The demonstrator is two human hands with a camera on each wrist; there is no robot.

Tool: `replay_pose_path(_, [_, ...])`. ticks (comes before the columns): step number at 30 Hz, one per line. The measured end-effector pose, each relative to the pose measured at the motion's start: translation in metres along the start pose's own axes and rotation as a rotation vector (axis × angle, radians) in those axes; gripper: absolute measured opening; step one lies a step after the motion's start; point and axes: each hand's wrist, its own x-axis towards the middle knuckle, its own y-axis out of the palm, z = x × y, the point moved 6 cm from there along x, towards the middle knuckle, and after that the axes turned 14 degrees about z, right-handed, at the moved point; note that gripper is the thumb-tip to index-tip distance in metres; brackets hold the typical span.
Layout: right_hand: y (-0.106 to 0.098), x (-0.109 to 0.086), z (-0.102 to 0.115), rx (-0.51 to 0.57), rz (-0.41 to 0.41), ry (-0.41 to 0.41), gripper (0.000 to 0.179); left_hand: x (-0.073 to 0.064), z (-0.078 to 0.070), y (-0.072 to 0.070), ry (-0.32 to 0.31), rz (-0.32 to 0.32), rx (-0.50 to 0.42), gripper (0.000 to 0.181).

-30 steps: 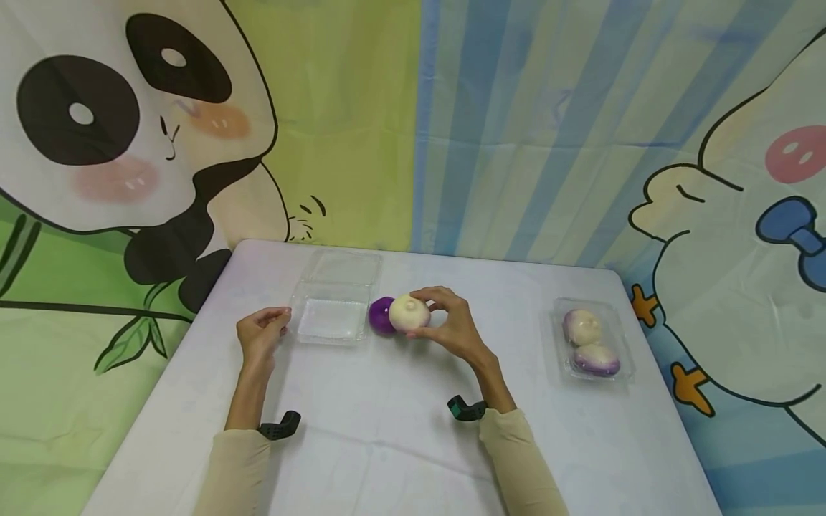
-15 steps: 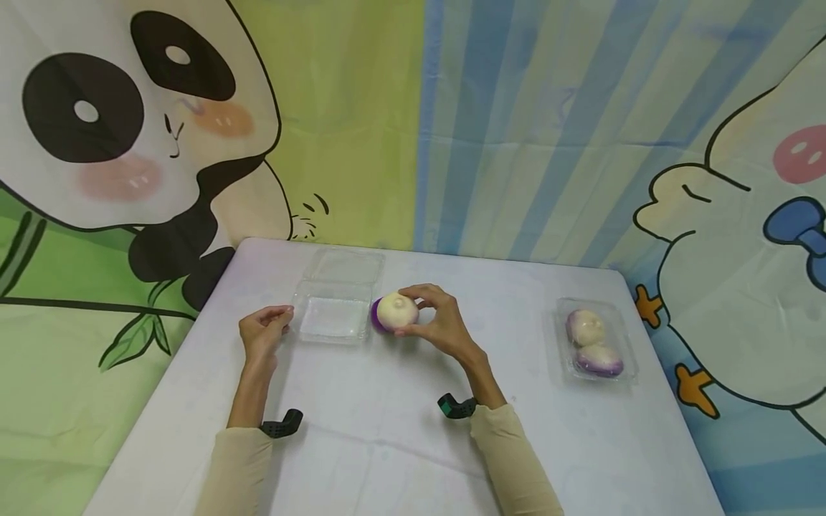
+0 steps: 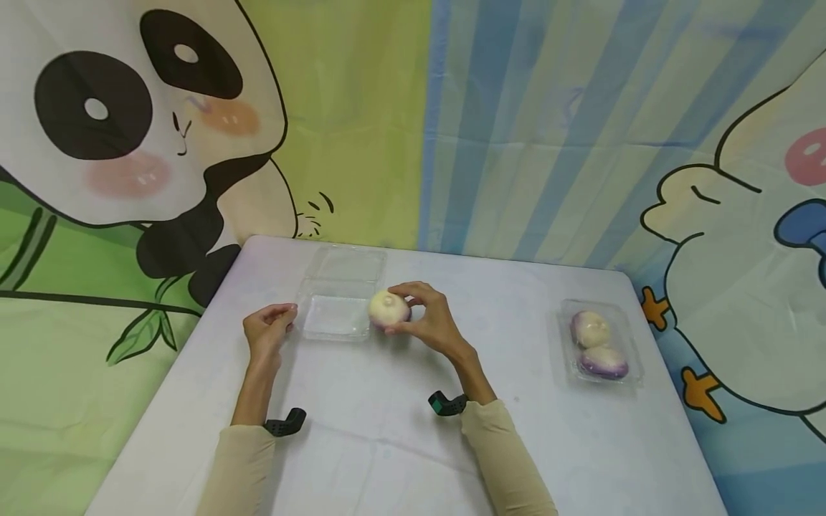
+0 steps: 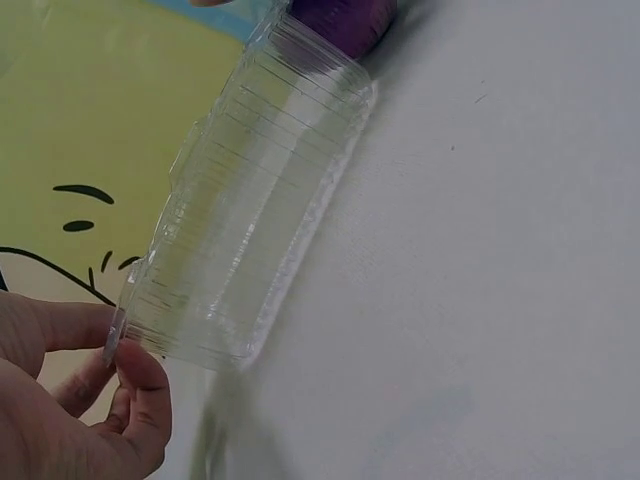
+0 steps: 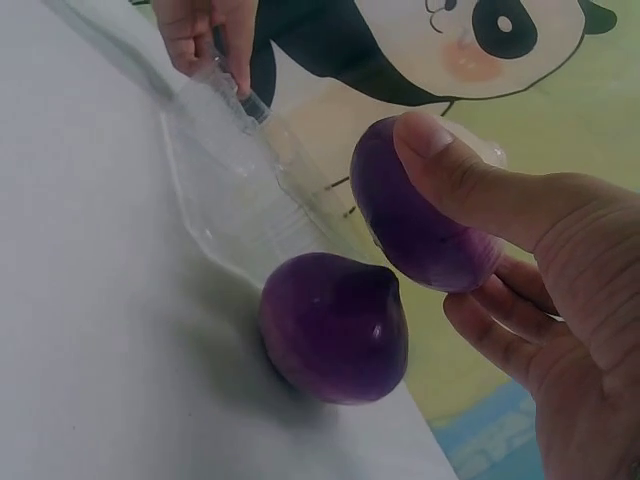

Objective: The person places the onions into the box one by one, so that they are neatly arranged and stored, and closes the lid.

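Observation:
My left hand (image 3: 267, 333) pinches the left edge of a clear plastic clamshell box (image 3: 335, 317), whose lid (image 3: 346, 265) lies folded back toward the far table edge. My right hand (image 3: 429, 319) grips a purple-and-white onion (image 3: 388, 308) between thumb and fingers, raised beside the box's right side. In the right wrist view, that onion's purple side (image 5: 400, 215) faces the camera, close above a second purple onion (image 5: 330, 330) sitting on the table by the box. The head view has this second onion almost wholly hidden behind the held one.
Another clear plastic box (image 3: 603, 344), with two white-and-purple onions inside, stands on the right of the white-covered table (image 3: 400, 430). A printed cartoon backdrop (image 3: 361, 122) hangs right behind the table.
My right hand has carried the held onion left toward the box, covering the purple onion in the head view. My left hand keeps its pinch on the box edge.

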Motion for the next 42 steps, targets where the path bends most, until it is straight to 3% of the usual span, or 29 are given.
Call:
replay_pose_path(29, [0.029,0.031,0.007,0.005,0.038,-0.027,0.071,0.0,0.001,-0.006,0.022,-0.009,-0.018,0.026])
replay_pose_path(42, [0.039,0.042,0.005,-0.026,0.067,-0.008,0.069,0.001,0.0,0.0,0.026,-0.001,-0.017,0.025])
